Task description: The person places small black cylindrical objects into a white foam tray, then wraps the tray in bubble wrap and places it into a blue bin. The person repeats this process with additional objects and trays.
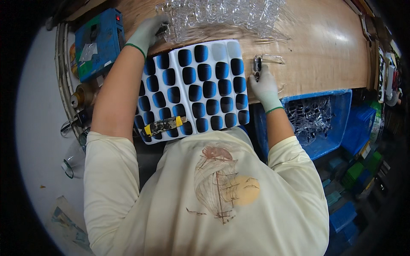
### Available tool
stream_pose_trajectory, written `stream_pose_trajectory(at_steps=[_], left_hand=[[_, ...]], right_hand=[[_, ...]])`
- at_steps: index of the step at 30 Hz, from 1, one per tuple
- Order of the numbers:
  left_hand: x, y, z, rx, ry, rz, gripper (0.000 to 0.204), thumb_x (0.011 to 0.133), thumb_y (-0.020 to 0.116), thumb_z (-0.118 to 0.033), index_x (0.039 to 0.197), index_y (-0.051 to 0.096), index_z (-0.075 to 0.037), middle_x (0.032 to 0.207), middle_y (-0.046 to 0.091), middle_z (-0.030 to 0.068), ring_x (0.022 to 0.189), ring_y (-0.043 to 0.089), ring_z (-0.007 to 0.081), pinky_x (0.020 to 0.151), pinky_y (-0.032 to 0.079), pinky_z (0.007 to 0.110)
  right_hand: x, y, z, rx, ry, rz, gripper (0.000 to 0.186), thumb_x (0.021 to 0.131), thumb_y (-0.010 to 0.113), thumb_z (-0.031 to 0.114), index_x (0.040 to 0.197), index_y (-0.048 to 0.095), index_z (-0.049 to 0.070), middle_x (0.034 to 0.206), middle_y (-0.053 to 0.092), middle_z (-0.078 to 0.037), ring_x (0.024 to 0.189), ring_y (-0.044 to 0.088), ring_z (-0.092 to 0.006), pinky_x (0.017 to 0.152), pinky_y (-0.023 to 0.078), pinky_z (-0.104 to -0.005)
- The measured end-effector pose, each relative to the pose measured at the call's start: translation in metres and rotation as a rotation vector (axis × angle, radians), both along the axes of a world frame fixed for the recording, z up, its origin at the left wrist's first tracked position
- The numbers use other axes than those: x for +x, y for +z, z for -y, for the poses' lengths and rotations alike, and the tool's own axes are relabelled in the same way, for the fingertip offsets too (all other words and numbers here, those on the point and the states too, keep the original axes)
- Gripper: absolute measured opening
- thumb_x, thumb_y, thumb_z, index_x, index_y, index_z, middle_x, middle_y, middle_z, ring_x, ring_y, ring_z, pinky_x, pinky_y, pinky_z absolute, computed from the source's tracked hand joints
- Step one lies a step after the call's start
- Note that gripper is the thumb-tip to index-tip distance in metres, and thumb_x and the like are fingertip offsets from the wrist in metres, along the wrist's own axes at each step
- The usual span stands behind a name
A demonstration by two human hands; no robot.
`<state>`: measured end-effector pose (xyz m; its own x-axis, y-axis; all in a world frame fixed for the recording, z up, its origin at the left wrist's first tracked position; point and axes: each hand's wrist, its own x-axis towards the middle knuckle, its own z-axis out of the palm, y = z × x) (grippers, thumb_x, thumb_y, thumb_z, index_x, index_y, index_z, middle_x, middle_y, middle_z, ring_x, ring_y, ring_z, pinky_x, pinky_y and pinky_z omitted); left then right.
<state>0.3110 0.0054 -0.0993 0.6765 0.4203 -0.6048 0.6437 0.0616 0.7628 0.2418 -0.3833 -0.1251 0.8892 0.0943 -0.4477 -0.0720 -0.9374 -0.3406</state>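
Observation:
My left hand (149, 32), gloved, reaches to a pile of clear plastic eyewear frames (222, 15) at the back, fingers curled round something I cannot make out. My gloved right hand (265, 85) grips clear-framed glasses (269, 59) with a dark lens, right of a white sheet (192, 55) holding rows of blue-black lenses (200, 70). A yellow-and-black cutter-like tool (164, 126) lies across the sheet's lower left. The sheet rests before my body at the wooden table's edge (320, 64).
A blue box with a red light (96, 42) and tape rolls (77, 99) sit left, beside a white wall (45, 128). A blue bin (324, 145) of clear frames is below the table at right, near stacked blue crates (358, 128). A clear bottle (73, 160) is lower left.

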Motion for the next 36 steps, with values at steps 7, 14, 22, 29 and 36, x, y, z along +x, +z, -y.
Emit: stream_pose_trajectory(at_steps=[7, 14, 22, 29, 36], left_hand=[[-0.034, 0.046, -0.04, -0.218, 0.139, 0.328, 0.016, 0.091, 0.069, -0.017, 0.096, 0.066, -0.002, 0.086, 0.061, 0.0048, 0.071, 0.055, 0.0111, 0.064, 0.048, 0.024], [-0.136, 0.122, 0.054, 0.212, 0.099, 0.469, 0.037, 0.099, 0.059, -0.022, 0.126, 0.061, 0.003, 0.106, 0.067, 0.0102, 0.092, 0.062, 0.0159, 0.086, 0.05, 0.03], [-0.271, 0.161, 0.092, 0.27, -0.368, 0.448, 0.033, 0.104, 0.048, -0.023, 0.119, 0.055, 0.006, 0.099, 0.069, 0.0122, 0.09, 0.064, 0.0145, 0.083, 0.052, 0.029], [-0.259, 0.17, 0.103, 0.279, -0.166, 0.415, 0.031, 0.103, 0.05, -0.019, 0.121, 0.055, 0.006, 0.098, 0.071, 0.0137, 0.091, 0.067, 0.015, 0.083, 0.053, 0.03], [-0.239, 0.186, 0.161, 0.171, -0.559, 0.419, 0.032, 0.1, 0.052, -0.014, 0.126, 0.054, 0.004, 0.092, 0.071, 0.0097, 0.087, 0.068, 0.0136, 0.08, 0.054, 0.029]], right_hand=[[0.021, 0.036, 0.021, 0.137, 0.269, 0.24, 0.064, 0.086, 0.071, 0.031, 0.136, 0.049, -0.002, 0.126, 0.06, -0.025, 0.118, 0.059, -0.0401, 0.099, 0.049, -0.0454], [0.014, 0.097, -0.114, 0.307, 0.518, 0.307, 0.043, 0.089, 0.065, 0.029, 0.123, 0.059, 0.003, 0.113, 0.063, -0.021, 0.109, 0.062, -0.0358, 0.093, 0.052, -0.0453], [0.016, 0.093, -0.145, 0.148, 0.48, 0.316, 0.034, 0.086, 0.066, 0.028, 0.108, 0.064, 0.002, 0.115, 0.06, -0.019, 0.112, 0.059, -0.0355, 0.095, 0.051, -0.0443], [-0.032, 0.112, -0.056, 0.709, 0.761, 0.264, 0.015, 0.088, 0.066, 0.014, 0.096, 0.06, 0.003, 0.089, 0.06, -0.016, 0.082, 0.061, -0.0398, 0.072, 0.049, -0.0502], [-0.108, 0.181, -0.034, 1.404, 0.004, 0.077, 0.031, 0.09, 0.067, -0.001, 0.12, 0.062, 0.0, 0.097, 0.071, -0.014, 0.081, 0.069, -0.0169, 0.075, 0.055, -0.0294]])
